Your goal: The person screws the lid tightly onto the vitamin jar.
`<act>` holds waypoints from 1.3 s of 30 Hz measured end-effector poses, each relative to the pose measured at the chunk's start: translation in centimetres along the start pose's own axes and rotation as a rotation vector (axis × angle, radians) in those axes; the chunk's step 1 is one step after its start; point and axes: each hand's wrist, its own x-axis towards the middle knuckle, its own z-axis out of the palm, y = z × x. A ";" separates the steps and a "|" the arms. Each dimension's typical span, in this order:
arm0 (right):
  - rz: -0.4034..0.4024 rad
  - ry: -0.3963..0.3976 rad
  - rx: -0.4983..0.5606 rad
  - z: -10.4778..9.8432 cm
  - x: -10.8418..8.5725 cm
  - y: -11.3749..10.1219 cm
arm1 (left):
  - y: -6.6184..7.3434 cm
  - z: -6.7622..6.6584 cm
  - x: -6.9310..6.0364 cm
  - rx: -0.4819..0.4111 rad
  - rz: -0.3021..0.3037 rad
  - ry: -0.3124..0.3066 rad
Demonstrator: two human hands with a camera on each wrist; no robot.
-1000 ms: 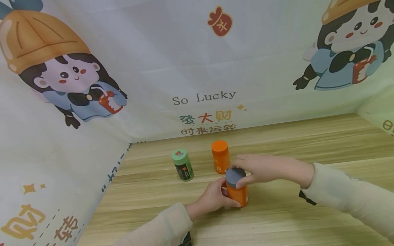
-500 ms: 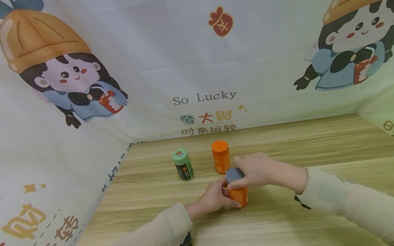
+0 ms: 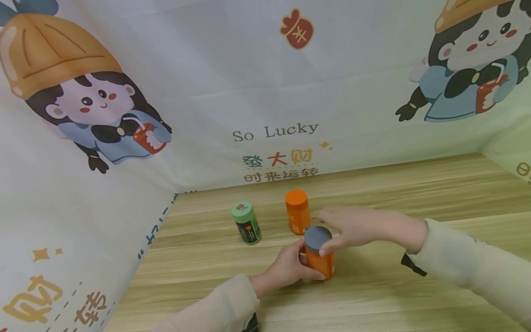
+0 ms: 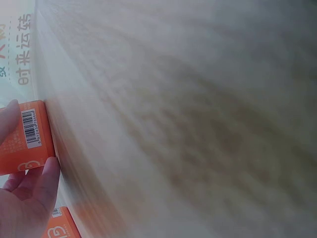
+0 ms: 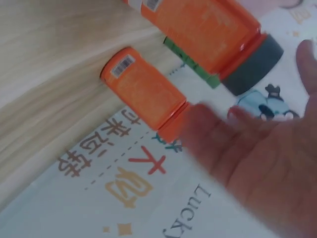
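An orange bottle with a grey lid stands upright on the wooden table. My left hand grips its lower body from the left, thumb in front; the left wrist view shows fingers and thumb on either side of the barcode label. Beside the lid is my right hand, its thumb close to the rim in the head view. In the right wrist view that hand is spread, with a gap between its fingers and the lid.
A second orange bottle with an orange cap stands just behind the held one. Farther left is a green bottle with a dark label. A printed cloth hangs behind the table and along its left side.
Half a second ago my right hand was turned over the grey lid; it has swung back to the right and loosened from it. The left hand and bottle have stayed in place.
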 end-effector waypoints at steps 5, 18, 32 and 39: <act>-0.266 -0.108 0.067 -0.8 -0.2 0.8 | 0.0 -0.1 0.0 0.019 0.009 -0.005; -0.407 -0.128 0.005 -1.2 -0.2 0.7 | 0.0 0.0 0.0 0.008 -0.016 -0.008; -0.330 -0.086 -0.053 -0.9 0.1 0.5 | 0.1 0.1 0.0 0.002 -0.017 0.010; -0.264 -0.062 -0.098 -0.2 0.4 0.3 | 0.0 0.1 0.1 0.006 -0.022 0.011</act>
